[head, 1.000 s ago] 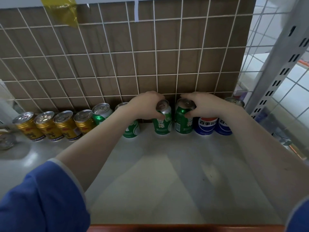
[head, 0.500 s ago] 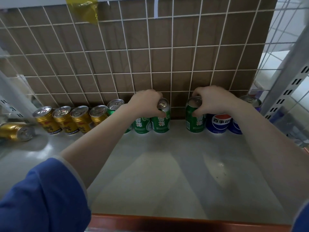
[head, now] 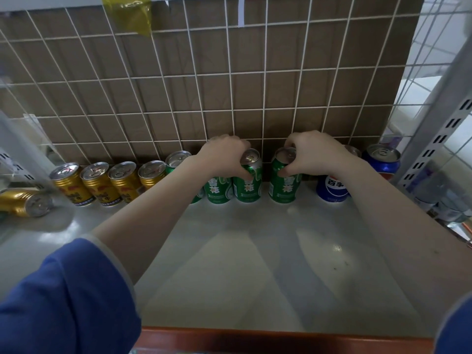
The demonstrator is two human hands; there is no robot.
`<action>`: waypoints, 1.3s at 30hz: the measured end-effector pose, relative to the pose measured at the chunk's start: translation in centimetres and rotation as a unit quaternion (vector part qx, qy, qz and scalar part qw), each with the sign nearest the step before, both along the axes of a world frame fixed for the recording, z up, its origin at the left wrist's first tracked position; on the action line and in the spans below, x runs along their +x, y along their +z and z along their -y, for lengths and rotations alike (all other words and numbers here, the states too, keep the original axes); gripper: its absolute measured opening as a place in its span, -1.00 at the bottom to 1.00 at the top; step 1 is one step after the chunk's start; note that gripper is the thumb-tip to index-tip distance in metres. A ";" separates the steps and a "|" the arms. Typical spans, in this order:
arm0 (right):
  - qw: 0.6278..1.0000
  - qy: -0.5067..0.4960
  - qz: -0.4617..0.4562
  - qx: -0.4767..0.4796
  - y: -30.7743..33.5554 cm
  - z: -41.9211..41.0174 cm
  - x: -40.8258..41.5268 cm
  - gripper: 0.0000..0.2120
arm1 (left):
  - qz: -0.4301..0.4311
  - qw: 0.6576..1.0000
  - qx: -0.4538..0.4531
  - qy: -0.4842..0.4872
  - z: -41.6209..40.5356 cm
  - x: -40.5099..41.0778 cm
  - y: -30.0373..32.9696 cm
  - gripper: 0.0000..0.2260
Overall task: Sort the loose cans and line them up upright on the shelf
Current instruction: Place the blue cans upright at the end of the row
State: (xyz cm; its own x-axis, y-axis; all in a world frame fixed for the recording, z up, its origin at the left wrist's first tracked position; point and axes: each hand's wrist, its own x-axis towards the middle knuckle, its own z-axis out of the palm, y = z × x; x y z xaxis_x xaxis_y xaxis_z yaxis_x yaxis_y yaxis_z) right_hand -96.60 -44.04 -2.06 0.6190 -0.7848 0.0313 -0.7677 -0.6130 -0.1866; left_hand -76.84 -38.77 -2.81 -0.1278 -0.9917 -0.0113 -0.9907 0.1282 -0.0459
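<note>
A row of cans stands upright against the wire-grid back of the grey shelf. My left hand grips the top of a green can. My right hand grips the top of another green can, a small gap to its right. More green cans stand left of them, partly hidden by my left arm. Several gold cans stand upright at the left. One gold can lies on its side at the far left. Blue cans stand at the right, one near the post.
A wire grid with brown cardboard behind it closes the back. A grey slotted upright post stands at the right with bottles beyond it. The shelf's orange front edge runs along the bottom. Yellow tape hangs at the top.
The two green cans under my hands were side by side and now stand a little apart. The view has shifted left, so the lying gold can shows.
</note>
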 end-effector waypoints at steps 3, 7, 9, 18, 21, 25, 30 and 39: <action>1.000 -0.002 -0.007 -0.003 -0.1 -0.2 0.7 -0.40 | -0.001 1.000 0.029 -0.001 -0.1 0.4 0.3 -0.41; 1.000 0.002 -0.010 -0.008 -0.1 -0.2 1.4 -0.40 | -0.001 0.999 0.035 -0.002 -0.4 0.7 0.4 -0.42; 1.000 0.001 -0.012 -0.008 -0.2 -0.3 1.6 -0.40 | -0.002 0.999 0.032 -0.002 -0.5 0.7 0.3 -0.42; 0.999 0.015 -0.031 0.010 -0.2 0.0 1.5 -0.35 | 0.012 0.999 0.023 0.019 -1.1 -0.1 0.4 -0.41; 0.998 0.039 -0.030 0.024 -0.3 0.0 0.6 -0.36 | 0.038 0.999 0.004 0.037 -1.6 -0.7 0.5 -0.44; 0.997 0.056 -0.033 0.030 -0.5 -0.7 -1.7 -0.46 | 0.059 0.995 -0.047 0.061 -2.6 -2.1 0.2 -0.59; 0.998 0.011 -0.040 -0.046 -1.1 -2.4 -4.4 -0.28 | 0.061 0.994 -0.051 0.068 -3.4 -3.7 -0.2 -0.42; 0.981 -0.156 -0.041 -0.111 -3.2 -5.3 -10.0 -0.35 | 0.058 0.993 -0.097 0.040 -3.4 -5.0 -1.3 -0.39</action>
